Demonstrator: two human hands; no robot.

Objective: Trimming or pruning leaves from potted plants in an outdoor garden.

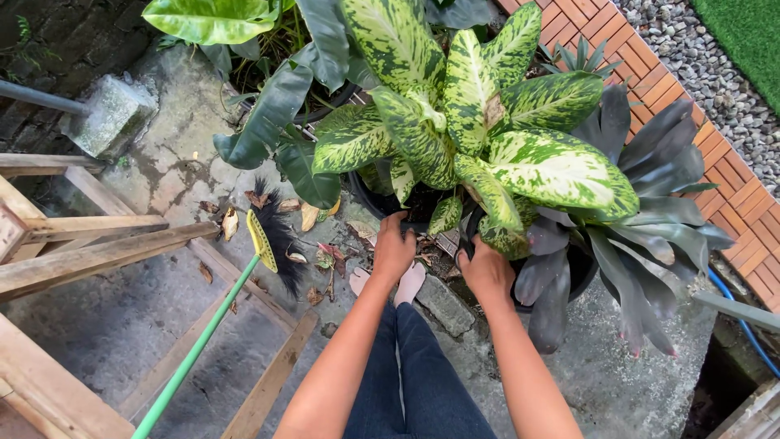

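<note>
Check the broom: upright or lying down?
Tilted, not flat: the broom leans on the wooden frame, its black bristles resting on the ground.

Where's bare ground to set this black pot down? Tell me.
Bare concrete lies bottom right, below the grey-leaved plant and beside the blue hose. Another patch lies between the green-handled broom and wooden frame. Around both hands and the black pot, dry leaves crowd.
</note>
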